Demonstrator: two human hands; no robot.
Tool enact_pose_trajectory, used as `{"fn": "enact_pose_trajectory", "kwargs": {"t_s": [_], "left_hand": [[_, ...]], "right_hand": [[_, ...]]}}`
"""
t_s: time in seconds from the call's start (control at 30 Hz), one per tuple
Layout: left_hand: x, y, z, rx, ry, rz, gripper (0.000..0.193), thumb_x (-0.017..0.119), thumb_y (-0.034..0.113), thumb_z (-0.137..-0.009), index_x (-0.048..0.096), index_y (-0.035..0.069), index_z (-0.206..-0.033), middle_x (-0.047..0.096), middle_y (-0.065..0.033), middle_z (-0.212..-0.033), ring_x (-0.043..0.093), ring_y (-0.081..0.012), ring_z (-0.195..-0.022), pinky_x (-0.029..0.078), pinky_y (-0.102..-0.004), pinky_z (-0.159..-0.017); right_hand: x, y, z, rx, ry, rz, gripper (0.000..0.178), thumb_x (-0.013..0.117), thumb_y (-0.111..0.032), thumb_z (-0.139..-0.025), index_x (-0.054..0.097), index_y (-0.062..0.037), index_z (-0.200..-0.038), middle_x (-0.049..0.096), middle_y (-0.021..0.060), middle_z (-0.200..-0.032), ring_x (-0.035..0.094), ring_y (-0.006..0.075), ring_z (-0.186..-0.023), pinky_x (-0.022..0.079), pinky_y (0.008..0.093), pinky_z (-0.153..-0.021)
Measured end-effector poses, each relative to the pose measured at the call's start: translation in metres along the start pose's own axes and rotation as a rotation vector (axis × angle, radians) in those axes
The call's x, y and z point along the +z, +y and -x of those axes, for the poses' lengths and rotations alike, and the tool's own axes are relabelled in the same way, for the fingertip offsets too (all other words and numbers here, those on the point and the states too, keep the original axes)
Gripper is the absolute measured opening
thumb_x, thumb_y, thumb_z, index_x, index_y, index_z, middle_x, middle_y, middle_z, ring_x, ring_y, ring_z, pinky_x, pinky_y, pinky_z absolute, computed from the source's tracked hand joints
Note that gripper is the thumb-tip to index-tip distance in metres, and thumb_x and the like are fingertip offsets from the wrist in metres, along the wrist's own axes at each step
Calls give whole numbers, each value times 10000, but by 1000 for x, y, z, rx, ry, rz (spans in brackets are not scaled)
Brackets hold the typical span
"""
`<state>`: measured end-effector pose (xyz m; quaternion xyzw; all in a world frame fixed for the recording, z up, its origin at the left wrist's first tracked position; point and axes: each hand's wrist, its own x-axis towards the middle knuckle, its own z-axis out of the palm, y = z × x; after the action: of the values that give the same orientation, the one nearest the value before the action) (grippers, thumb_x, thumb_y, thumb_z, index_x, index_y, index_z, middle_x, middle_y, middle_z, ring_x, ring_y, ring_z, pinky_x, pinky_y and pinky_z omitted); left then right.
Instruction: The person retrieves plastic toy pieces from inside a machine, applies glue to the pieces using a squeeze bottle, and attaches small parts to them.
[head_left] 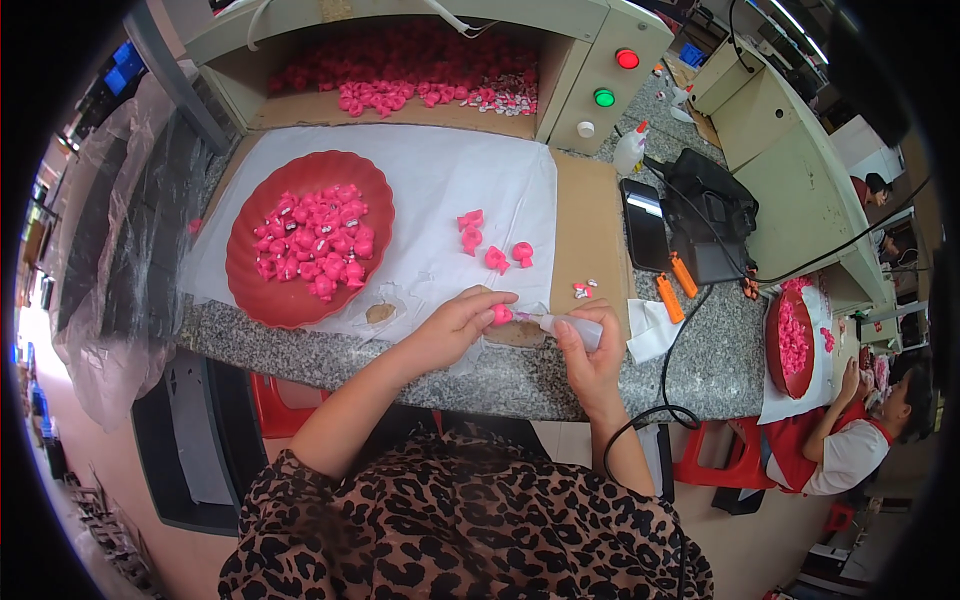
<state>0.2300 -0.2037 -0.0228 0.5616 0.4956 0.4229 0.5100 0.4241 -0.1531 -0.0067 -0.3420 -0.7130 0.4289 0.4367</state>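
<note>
Between the fingertips of my left hand [455, 325] is a small pink figure piece [501, 315]. My right hand [592, 362] is wrapped round a small white squeeze bottle [578, 329], tilted sideways with its thin tip at the pink piece; whether the tip touches it I cannot tell. Beyond my hands, several loose pink pieces [497, 260] lie on the white paper [430, 170]. To their left a red scalloped bowl [255, 295] holds a heap of such pieces. A few tiny white-and-pink parts [584, 289] rest on the cardboard right of my hands.
A box-shaped unit [570, 95] with pink pieces inside stands at the back. To the right lie a phone [645, 225], a black bag [705, 200], orange tools [669, 298] and a white cloth [652, 330]. A cable hangs near my right forearm. A co-worker [835, 450] sits at far right.
</note>
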Motion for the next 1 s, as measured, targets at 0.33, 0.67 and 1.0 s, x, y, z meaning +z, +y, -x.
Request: {"fn": "enact_pose_trajectory", "kwargs": {"t_s": [0.33,0.67,1.0], "left_hand": [[2,-1,0,-32,21,36,279,375,92,-880,471,43,-1138,432,-56,-872,439,-129,-737,401,-246,-696],[4,-1,1,-14,54,84,274,376,104,-885,473,44,-1134,424,-36,-882,418,-106,-700,387,-220,-629],[5,-3,1,7,66,91,267,374,88,-884,472,32,-1126,422,-40,-880,423,-104,-674,393,-217,-620]], "right_hand": [[0,2,2,-31,3,16,196,602,-58,-754,434,5,-833,473,104,-770,468,159,-670,386,253,-607],[1,2,3,-125,29,89,204,609,-63,-751,437,6,-836,478,107,-755,476,158,-659,389,253,-580],[2,7,8,-45,55,45,195,608,-83,-760,448,3,-831,479,96,-756,476,149,-657,391,248,-576]]}}
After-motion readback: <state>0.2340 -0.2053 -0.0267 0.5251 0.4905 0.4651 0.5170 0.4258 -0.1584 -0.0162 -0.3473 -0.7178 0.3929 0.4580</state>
